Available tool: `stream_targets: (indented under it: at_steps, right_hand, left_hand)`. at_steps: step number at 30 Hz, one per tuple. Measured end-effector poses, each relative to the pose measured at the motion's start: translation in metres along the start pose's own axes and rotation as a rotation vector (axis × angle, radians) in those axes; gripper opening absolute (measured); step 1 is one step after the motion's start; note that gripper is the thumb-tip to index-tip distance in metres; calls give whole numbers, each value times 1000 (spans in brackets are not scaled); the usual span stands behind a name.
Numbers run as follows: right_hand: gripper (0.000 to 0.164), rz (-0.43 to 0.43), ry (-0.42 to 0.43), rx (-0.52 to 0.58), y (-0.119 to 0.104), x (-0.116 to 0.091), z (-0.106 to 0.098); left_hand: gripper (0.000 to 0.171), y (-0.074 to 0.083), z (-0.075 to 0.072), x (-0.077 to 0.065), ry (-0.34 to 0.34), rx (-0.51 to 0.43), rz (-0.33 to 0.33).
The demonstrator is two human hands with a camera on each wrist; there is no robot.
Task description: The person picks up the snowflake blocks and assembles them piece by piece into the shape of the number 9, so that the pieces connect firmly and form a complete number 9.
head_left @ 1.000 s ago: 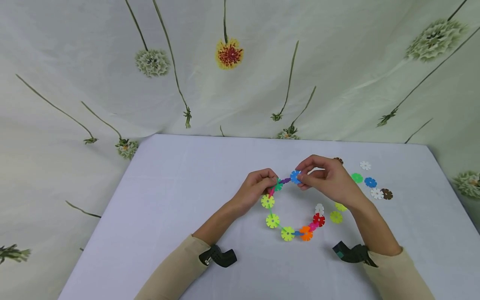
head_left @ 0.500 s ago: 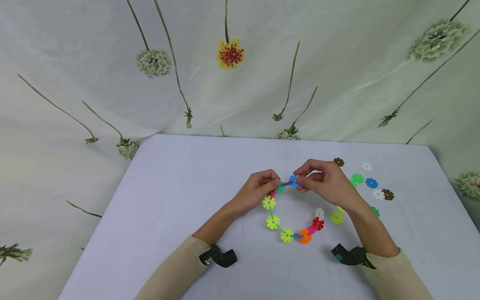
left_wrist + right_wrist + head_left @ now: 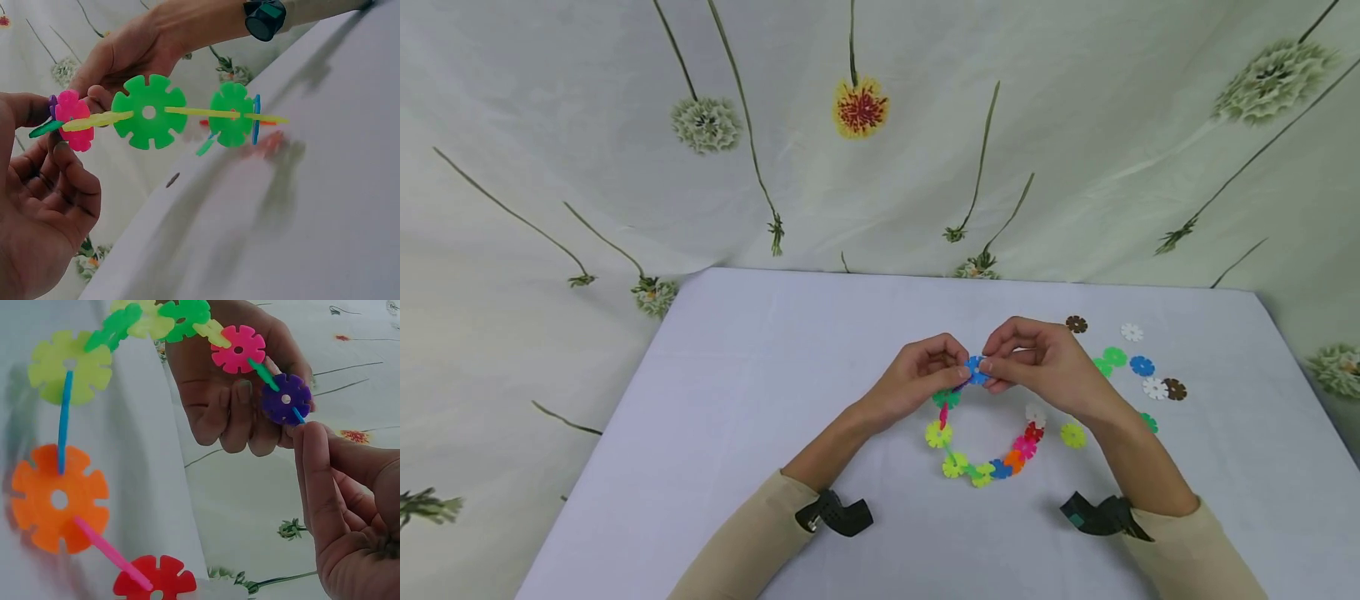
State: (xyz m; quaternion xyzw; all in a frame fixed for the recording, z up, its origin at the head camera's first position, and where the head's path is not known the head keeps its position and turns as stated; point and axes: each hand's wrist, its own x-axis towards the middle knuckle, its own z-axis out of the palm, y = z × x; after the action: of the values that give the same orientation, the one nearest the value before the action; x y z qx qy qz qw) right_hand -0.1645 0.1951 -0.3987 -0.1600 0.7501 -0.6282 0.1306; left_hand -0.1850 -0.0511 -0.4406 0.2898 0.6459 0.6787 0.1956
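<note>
A curved chain of interlocked plastic snowflake discs hangs from the two hands, its free end turning in a white disc (image 3: pixel 1035 415). My left hand (image 3: pixel 925 371) pinches the purple disc (image 3: pixel 286 399), next to a green disc (image 3: pixel 947 398). Thumb and fingers of my right hand (image 3: pixel 1033 360) grip the blue disc (image 3: pixel 977 370), which is slotted into the purple one. The fingertips of both hands nearly meet there. Below hang pink, yellow and green discs, then an orange disc (image 3: pixel 59 499) and a red disc (image 3: pixel 155 578).
Loose discs lie on the white table (image 3: pixel 775 375) to the right: a brown disc (image 3: pixel 1077 324), a white disc (image 3: pixel 1132 332), a blue disc (image 3: pixel 1142 366), a yellow disc (image 3: pixel 1073 435) and several more. A flower-printed cloth (image 3: pixel 887 192) hangs behind the table.
My left hand has shifted from the green and pink discs along the chain to the purple one. The right hand moved slightly left with the blue disc. The chain's loop has narrowed.
</note>
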Motion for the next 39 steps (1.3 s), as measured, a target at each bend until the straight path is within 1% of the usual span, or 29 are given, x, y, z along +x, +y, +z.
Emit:
stream_targets:
  at_steps: [2, 4, 6, 8, 9, 10, 12, 13, 15, 16, 18, 20, 22, 23, 25, 27, 30, 35, 37, 39]
  right_hand:
    - [20, 7, -32, 17, 0, 0, 2]
    - [20, 12, -55, 23, 0, 0, 3]
    - [21, 4, -64, 12, -1, 0, 1]
    - [21, -3, -53, -33, -3, -2, -6]
    - [21, -4, -38, -89, -4, -3, -11]
    - [21, 6, -21, -169, -5, -5, -18]
    - [20, 52, 5, -373, -6, -12, -35]
    - [21, 91, 8, -481, -5, -16, -43]
    - [24, 200, -11, -693, -1, -22, -58]
    - [26, 264, -35, -769, 1, -25, -66]
    - [26, 387, -73, -857, 8, -28, -75]
    - [29, 492, -105, -908, 14, -29, -80]
    - [32, 558, -125, -933, 18, -30, -81]
    - [33, 577, -127, -945, 20, -30, -80]
    - [36, 592, -133, -963, 20, -29, -78]
    - [36, 587, -132, -971, 19, -29, -75]
    - [31, 562, -133, -954, 19, -28, -73]
    - [27, 502, -157, -869, 22, -27, -72]
    - [26, 462, -165, -847, 23, -25, -72]
    - [24, 397, -142, -824, 23, -22, -71]
  left_hand:
    - [17, 1, 1, 0, -9, 10, 4]
    - [15, 1, 2, -1, -5, 27, -1]
    - [15, 1, 2, -1, 19, 52, -18]
    - [16, 0, 1, -1, 52, 71, -42]
    - [17, 0, 0, -1, 70, 74, -58]
    - [17, -1, 0, 0, 84, 72, -71]
    - [18, -2, -2, 1, 107, 59, -97]
    - [18, -3, -2, 1, 116, 49, -108]
    - [18, -5, -4, 2, 133, 27, -123]
    - [18, -5, -6, 2, 141, 17, -127]
    - [18, -6, -8, 2, 160, 5, -138]
    - [16, -7, -9, 2, 177, -4, -146]
    - [15, -7, -10, 2, 184, -11, -152]
    - [15, -7, -10, 2, 184, -12, -152]
    - [15, -6, -9, 3, 182, -16, -149]
    - [15, -5, -8, 3, 176, -19, -142]
    - [16, -6, -7, 4, 174, -19, -137]
    - [16, -8, -7, 4, 170, -23, -144]
    - [16, -9, -6, 4, 170, -29, -148]
    - [15, -9, -6, 3, 171, -33, -151]
